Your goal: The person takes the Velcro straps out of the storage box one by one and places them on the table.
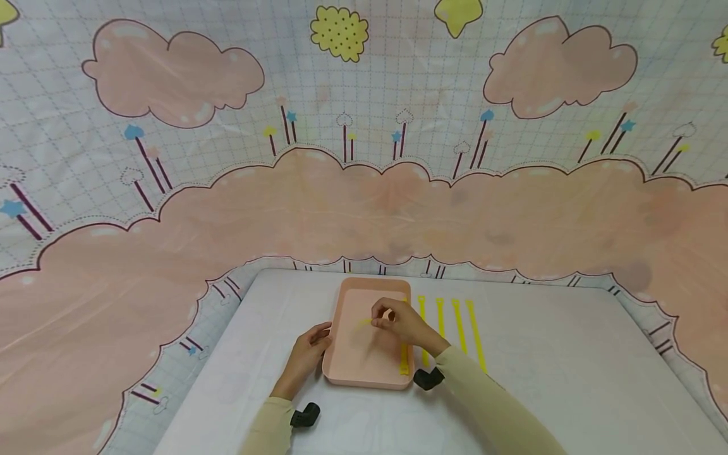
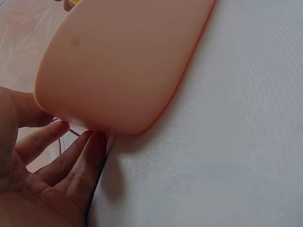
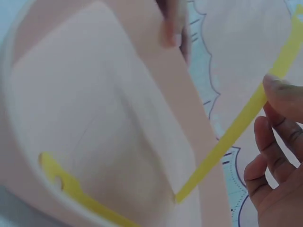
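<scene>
A shallow pink tray (image 1: 364, 383) lies on the table. Its left long side meets my left hand (image 1: 307, 354), whose fingertips touch the outer wall; in the left wrist view the extended fingers (image 2: 87, 161) rest against it. Over the tray, my right hand (image 1: 405, 322) pinches a thin, flat yellow strip (image 3: 232, 132) between thumb and fingers. The right wrist view shows this strip slanting, its lower end overlapping the tray. Another yellow strip (image 1: 404, 361), with a notched, wrench-like end (image 3: 59, 175), lies inside along the tray's right wall.
Right of the tray, several more yellow strips (image 1: 458, 323) lie side by side on the white table (image 1: 557, 354), partly covered by the right forearm. A patterned cloth (image 1: 455, 215) with clouds hangs behind and around the table. Black wrist mounts (image 1: 306, 415) sit at both sleeves.
</scene>
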A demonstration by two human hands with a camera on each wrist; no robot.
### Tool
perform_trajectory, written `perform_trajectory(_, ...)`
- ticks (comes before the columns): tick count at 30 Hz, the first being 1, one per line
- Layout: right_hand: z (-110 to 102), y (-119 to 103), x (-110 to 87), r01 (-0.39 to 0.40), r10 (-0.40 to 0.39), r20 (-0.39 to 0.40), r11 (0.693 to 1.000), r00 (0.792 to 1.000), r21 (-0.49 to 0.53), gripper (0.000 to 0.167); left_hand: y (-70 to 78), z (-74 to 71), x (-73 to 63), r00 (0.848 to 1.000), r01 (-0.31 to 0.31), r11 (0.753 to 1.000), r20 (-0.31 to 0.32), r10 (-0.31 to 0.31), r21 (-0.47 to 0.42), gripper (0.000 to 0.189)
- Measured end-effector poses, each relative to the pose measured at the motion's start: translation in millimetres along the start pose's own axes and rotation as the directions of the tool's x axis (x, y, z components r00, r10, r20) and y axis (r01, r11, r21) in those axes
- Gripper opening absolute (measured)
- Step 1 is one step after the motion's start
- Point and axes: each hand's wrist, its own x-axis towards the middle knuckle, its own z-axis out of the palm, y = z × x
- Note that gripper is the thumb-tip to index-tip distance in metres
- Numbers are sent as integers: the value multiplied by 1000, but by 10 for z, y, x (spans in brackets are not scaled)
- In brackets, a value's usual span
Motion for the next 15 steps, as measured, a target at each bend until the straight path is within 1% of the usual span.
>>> perform_trajectory(3,-17,-19,-1,-5,6,-29,999,1000,40,6,28,7,-15,1000,0,1000,1,0,-5,40)
perform_trajectory(5,-28,-24,1,-8,12,-50,997,999,73,5,88,13,-48,1000,-4,1000,3,4,-2,40)
perform_trajectory(8,-42,-16,1,-44,56,-72,987,996,152,7,247,14,-137,1000,-4,1000,4,4,4,40)
perform_trajectory(9,-48,-17,3,-64,78,-72,983,994,174,7,247,14,-138,1000,-3,1000,1,3,4,39)
perform_trajectory(10,-61,-38,-3,-79,94,-71,977,993,198,7,282,10,-155,1000,-2,1000,4,2,7,39)
perform_trajectory(11,-68,-43,-6,-93,110,-69,971,992,220,8,287,10,-156,1000,-1,1000,4,1,9,39)
perform_trajectory(12,-72,-43,-10,-104,124,-69,964,990,243,8,259,11,-144,1000,0,1000,2,0,8,39)
perform_trajectory(15,-79,-61,-18,-131,160,-82,950,984,283,9,115,14,-69,1000,1,1000,-4,-1,8,39)
